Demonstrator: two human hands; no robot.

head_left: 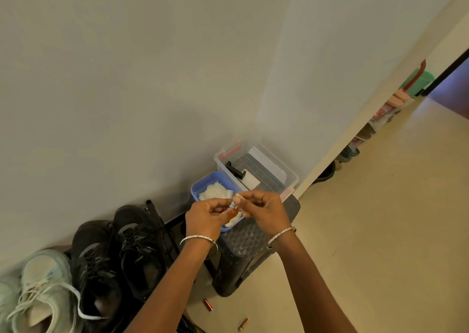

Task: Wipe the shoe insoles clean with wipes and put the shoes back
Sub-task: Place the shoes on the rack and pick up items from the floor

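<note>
While the shoes [137, 243] stand at the near left, the left hand [205, 218] and right hand [264, 210] each pinch a small packet [232, 204] in curled fingers above the tub [196, 191] of wipes [212, 193], apparently to tear it open.

blue tub [203, 183]: smooth plastic, slight sheen. wipes [212, 193] inside: white, soft, fibrous. clear box [291, 177]: glossy transparent plastic. stool [243, 254]: dark matt plastic, woven-pattern relief. black shoes [142, 243] — matt mesh cloth; mint shoes [48, 279] — knit cloth, cloth laces. bangles [199, 238]: polished metal. small item [231, 203]: glossy, printed. floor [380, 231]: smooth, low sheen.
</note>
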